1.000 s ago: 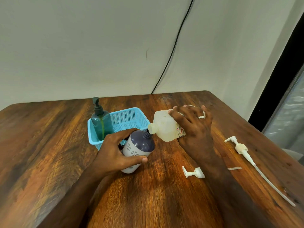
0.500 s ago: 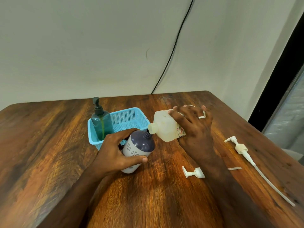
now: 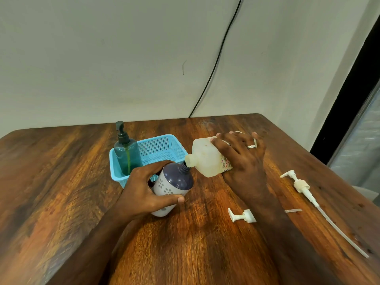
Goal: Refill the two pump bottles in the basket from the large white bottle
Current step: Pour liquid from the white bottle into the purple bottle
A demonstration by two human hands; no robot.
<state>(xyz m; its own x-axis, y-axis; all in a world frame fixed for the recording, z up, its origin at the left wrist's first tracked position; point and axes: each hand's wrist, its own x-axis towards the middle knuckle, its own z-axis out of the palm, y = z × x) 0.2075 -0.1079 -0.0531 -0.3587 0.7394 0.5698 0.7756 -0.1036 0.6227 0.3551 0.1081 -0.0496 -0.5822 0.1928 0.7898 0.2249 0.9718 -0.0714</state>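
A green pump bottle point(image 3: 127, 153) stands upright at the 9 o'clock end of the blue basket point(image 3: 164, 145). Just in front of the basket, the left hand point(image 3: 144, 194) wraps its fingers point(image 3: 162, 200) round a purple bottle point(image 3: 173, 187), uncapped and tilted toward 1 o'clock. The white bottle point(image 3: 205, 159), gripped by the right hand point(image 3: 244, 159), lies tipped with its spout at the purple bottle's neck. At 3 o'clock on the counter point(image 3: 61, 192) lie a small pump head point(image 3: 241, 215) and a long-tubed pump point(image 3: 304, 188).
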